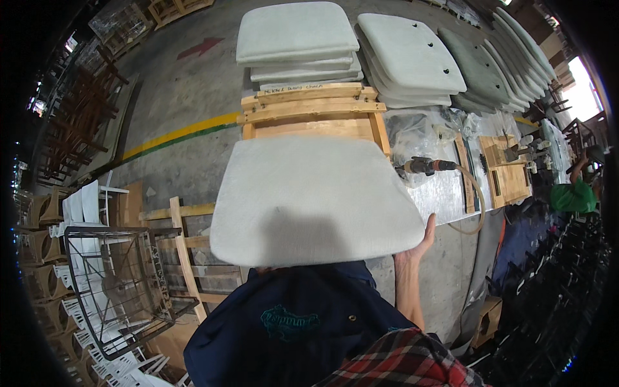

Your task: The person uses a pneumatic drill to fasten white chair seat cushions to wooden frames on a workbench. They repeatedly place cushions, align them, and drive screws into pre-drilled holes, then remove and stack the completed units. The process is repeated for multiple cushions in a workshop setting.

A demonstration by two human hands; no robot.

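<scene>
White padded seat cushion [313, 200] sits near me, over the pale wooden chair frame [313, 109]; my right hand [419, 245] grips its right edge. Left hand hidden. Cushion stacks [296, 42] far, red floor arrow [201, 47] far left, grey concrete floor [174, 97].

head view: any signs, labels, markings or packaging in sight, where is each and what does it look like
Red arrow: painted on the grey floor, upper left.
Yellow and green stripe: painted floor line running left of the wooden frame.
Handwritten dark marking: on the frame's top rail.
Teal emblem: on the dark blue shirt, bottom centre.
Clear plastic wrap: crumpled on the bench, right of the frame.
</scene>
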